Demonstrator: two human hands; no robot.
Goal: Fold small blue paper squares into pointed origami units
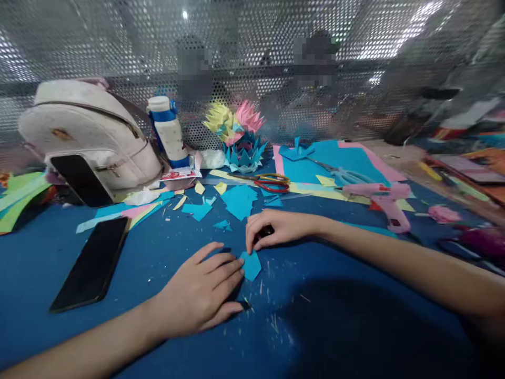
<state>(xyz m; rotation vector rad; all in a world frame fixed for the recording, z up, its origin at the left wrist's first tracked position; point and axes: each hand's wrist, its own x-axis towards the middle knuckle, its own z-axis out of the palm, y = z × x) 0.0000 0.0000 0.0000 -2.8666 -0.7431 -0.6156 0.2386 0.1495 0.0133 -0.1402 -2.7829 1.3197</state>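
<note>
A silvery-grey perforated panel (pixel 272 42) stands behind the blue surface (pixel 189 363) — its small round holes packed close, a darker horizontal band crossing it. One small white light (pixel 185 15) glows at upper left, and brighter streaks (pixel 414 29) slant across the upper right — the far right edge is blurred.

Left hand (pixel 215 288) and right hand (pixel 280 229) bare, slender-fingered. Left forearm (pixel 106 337) and right forearm (pixel 386 258) slim, also bare (dark patch (pixel 483 345) beside the latter: sleeve or shadow, unclear).
</note>
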